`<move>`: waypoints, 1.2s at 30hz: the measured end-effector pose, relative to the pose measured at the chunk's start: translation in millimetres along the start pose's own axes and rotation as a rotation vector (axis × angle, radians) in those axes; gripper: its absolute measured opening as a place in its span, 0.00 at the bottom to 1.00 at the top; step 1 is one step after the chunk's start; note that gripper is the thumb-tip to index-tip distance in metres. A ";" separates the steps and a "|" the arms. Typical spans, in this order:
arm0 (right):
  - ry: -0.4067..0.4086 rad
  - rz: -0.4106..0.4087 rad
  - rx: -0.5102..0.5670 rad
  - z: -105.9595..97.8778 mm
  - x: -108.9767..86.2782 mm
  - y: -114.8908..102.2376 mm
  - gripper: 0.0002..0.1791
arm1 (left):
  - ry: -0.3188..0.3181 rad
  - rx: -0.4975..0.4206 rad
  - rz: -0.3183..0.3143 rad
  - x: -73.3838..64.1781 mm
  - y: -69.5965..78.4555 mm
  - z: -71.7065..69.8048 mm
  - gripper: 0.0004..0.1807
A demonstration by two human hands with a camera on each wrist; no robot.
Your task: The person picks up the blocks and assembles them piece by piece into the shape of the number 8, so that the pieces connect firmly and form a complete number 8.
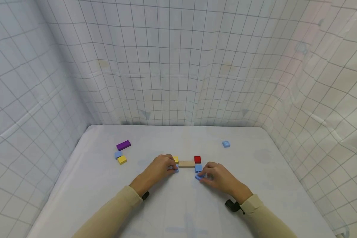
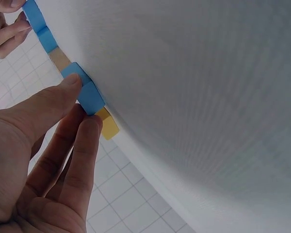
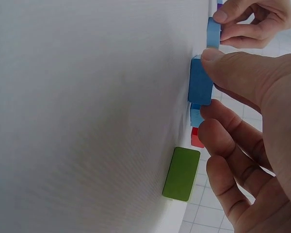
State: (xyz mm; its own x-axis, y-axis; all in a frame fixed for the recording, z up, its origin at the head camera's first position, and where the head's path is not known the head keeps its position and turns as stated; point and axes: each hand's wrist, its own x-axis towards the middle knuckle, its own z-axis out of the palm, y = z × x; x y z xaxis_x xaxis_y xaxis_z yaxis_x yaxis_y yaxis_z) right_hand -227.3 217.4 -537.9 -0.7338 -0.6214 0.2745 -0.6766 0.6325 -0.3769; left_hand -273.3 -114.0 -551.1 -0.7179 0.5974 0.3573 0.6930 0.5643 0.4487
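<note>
My left hand (image 1: 159,168) pinches a blue block (image 2: 92,99) between thumb and fingertips, at the left end of a natural wood block (image 1: 186,164). A yellow block (image 1: 176,159) sits just behind that blue one. My right hand (image 1: 221,178) holds another blue block (image 3: 200,81) by its ends, thumb on one and fingers on the other. In the head view it lies at an angle, close in front of a third blue block (image 1: 198,168) at the wood block's right end. Behind that stands a red block (image 1: 197,159).
Off to the left on the white table (image 1: 184,205) lie a purple block (image 1: 123,145), a small blue block (image 1: 118,154) and a yellow block (image 1: 122,160). A light blue block (image 1: 226,144) rests at the back right. A green-faced block (image 3: 182,174) shows in the right wrist view.
</note>
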 end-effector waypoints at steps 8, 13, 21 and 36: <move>0.027 -0.041 0.034 4.1 -1.0 8.4 0.11 | -0.051 0.020 -0.093 3.0 21.2 -13.1 0.06; -0.022 0.031 0.020 -1.5 0.8 -0.2 0.12 | -0.053 0.028 -0.098 2.5 22.7 -13.7 0.06; -0.026 0.029 0.023 -0.8 1.4 0.0 0.12 | -0.043 0.017 -0.093 1.7 24.7 -13.7 0.06; -0.034 0.041 0.025 -0.8 0.6 -0.5 0.11 | -0.071 0.040 -0.115 3.6 28.7 -17.4 0.05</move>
State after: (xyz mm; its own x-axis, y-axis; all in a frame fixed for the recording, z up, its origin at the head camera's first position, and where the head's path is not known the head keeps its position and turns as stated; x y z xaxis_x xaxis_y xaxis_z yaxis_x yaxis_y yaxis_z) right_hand -227.4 217.1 -536.8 -0.7583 -0.6106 0.2285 -0.6439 0.6464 -0.4093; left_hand -257.1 -105.6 -522.8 -0.7875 0.5652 0.2459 0.6092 0.6531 0.4498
